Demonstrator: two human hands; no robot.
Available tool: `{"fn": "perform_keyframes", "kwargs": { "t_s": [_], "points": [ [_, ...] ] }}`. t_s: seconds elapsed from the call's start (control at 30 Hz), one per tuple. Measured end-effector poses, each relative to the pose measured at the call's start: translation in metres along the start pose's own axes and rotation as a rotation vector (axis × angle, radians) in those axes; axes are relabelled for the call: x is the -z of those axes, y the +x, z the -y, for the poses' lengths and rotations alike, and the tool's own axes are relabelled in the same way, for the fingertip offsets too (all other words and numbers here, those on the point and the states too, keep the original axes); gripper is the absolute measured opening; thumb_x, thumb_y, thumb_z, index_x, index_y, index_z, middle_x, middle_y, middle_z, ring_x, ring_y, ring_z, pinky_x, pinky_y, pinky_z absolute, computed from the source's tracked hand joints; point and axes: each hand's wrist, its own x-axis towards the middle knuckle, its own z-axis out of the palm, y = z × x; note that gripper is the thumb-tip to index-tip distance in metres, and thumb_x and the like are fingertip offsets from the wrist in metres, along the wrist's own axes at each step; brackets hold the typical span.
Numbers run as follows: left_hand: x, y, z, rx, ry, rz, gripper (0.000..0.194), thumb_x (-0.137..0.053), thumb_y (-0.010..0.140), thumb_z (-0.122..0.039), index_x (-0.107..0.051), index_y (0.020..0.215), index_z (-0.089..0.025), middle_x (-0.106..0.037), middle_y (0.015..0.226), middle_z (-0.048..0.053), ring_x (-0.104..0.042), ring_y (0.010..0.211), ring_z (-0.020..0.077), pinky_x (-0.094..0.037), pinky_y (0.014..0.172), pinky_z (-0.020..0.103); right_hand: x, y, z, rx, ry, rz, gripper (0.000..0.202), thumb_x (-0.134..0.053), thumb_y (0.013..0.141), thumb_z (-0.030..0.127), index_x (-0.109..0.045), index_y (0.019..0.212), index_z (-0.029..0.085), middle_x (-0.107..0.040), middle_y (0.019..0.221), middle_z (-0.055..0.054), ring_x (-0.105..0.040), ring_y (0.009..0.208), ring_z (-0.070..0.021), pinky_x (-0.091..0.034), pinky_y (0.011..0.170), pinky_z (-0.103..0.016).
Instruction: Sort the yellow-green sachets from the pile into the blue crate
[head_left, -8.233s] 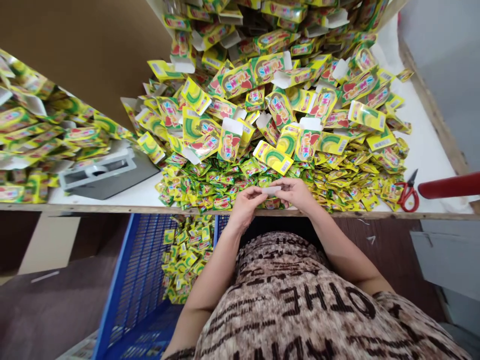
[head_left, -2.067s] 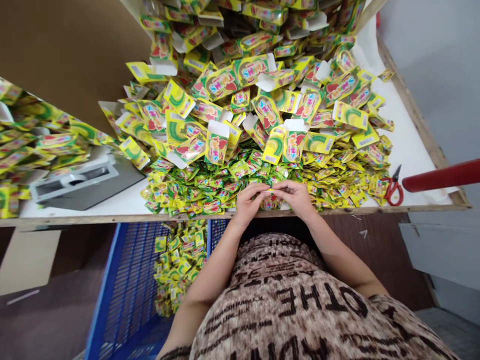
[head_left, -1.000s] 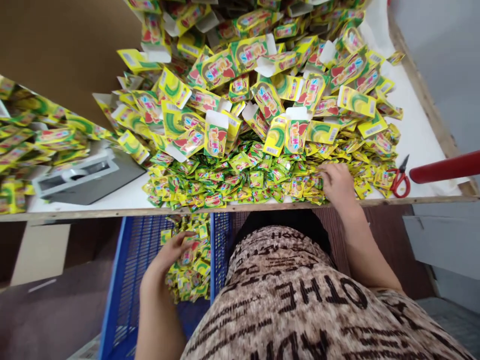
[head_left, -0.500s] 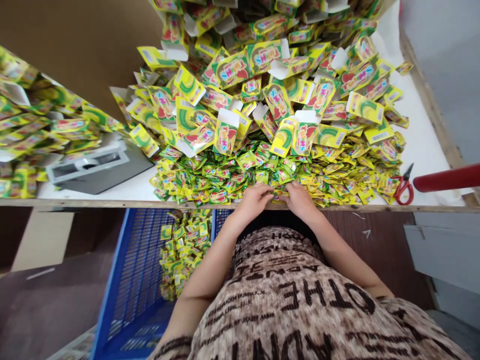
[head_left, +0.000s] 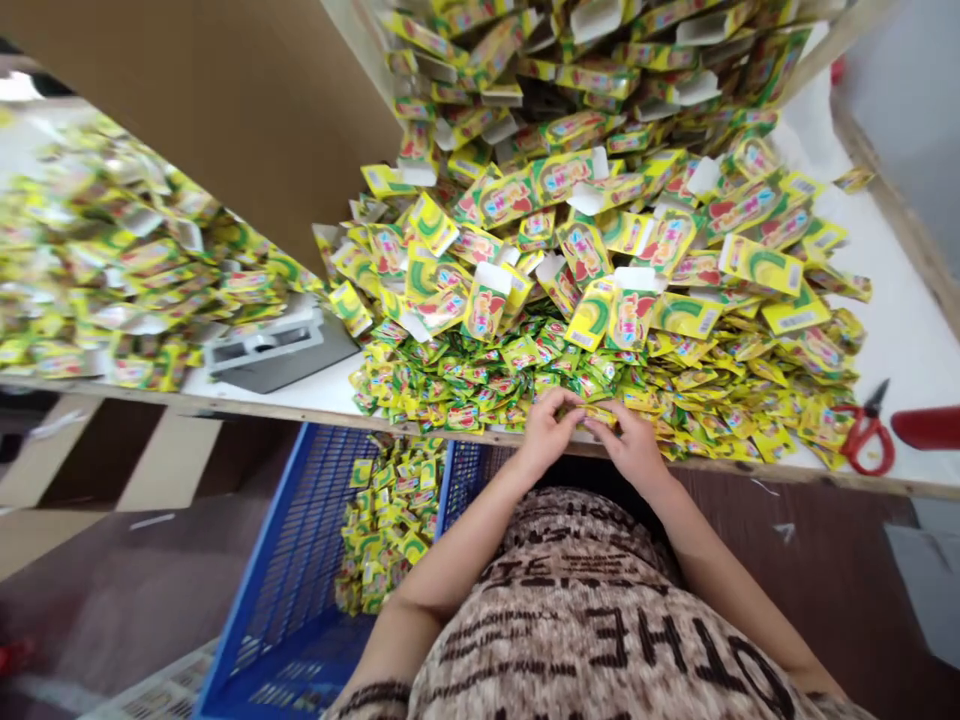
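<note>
At the front edge of the table, my left hand (head_left: 550, 430) and my right hand (head_left: 628, 440) are close together with their fingers closed. A small yellow sachet (head_left: 598, 412) shows between the fingertips of both; the fingers partly cover it. Just beyond them spreads a heap of small green and yellow sachets (head_left: 487, 385). Behind that heap rises a large pile of yellow-green printed cartons (head_left: 585, 250), several with white end flaps standing open.
Red-handled scissors (head_left: 866, 445) lie on the right near a red bar (head_left: 926, 428). To the left stand a grey metal holder (head_left: 281, 350), a cardboard panel (head_left: 247, 110) and more cartons (head_left: 150, 270). Below the table edge, a blue crate (head_left: 262, 560) contains filled-looking yellow cartons (head_left: 394, 510).
The view has shifted, so the table appears farther right and lower. My hands have drawn slightly back from the sachet heap, and a yellow sachet now shows between them.
</note>
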Motion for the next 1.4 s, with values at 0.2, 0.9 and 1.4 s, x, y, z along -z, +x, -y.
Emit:
{"fn": "perform_keyframes", "kwargs": {
  "t_s": [0.2, 0.9, 1.4],
  "points": [
    [0.055, 0.044, -0.02, -0.176, 0.434, -0.467, 0.031, -0.064, 0.086, -0.039, -0.063, 0.109, -0.019, -0.065, 0.109, 0.011, -0.058, 0.107, 0.0242, -0.044, 0.097, 0.039, 0.0, -0.003, -0.009, 0.117, -0.184, 0.114, 0.019, -0.057, 0.088, 0.022, -0.068, 0.103, 0.024, -0.072, 0.101, -0.009, -0.065, 0.096, -0.028, -0.052, 0.086, -0.045],
    [0.092, 0.086, 0.005, -0.192, 0.796, -0.333, 0.027, -0.054, 0.087, -0.024, -0.063, 0.111, -0.015, -0.066, 0.112, 0.016, -0.057, 0.108, 0.0277, -0.04, 0.095, 0.041, 0.011, 0.048, 0.03, -0.031, 0.153, -0.169, 0.032, -0.068, 0.081, 0.043, -0.068, 0.104, 0.02, -0.07, 0.088, -0.003, -0.062, 0.073, -0.0184, -0.051, 0.07, -0.032],
    [-0.005, 0.022, 0.0, 0.09, -0.144, 0.242, 0.026, -0.068, 0.079, -0.04, -0.062, 0.088, -0.016, -0.061, 0.076, 0.0, -0.056, 0.075, 0.0167, -0.046, 0.074, 0.028, 0.049, 0.051, 0.043, 0.29, -0.271, 0.149, 0.02, -0.053, 0.091, 0.019, -0.068, 0.103, 0.02, -0.058, 0.095, -0.007, -0.057, 0.09, -0.0197, -0.047, 0.082, -0.032]
  ]
}}
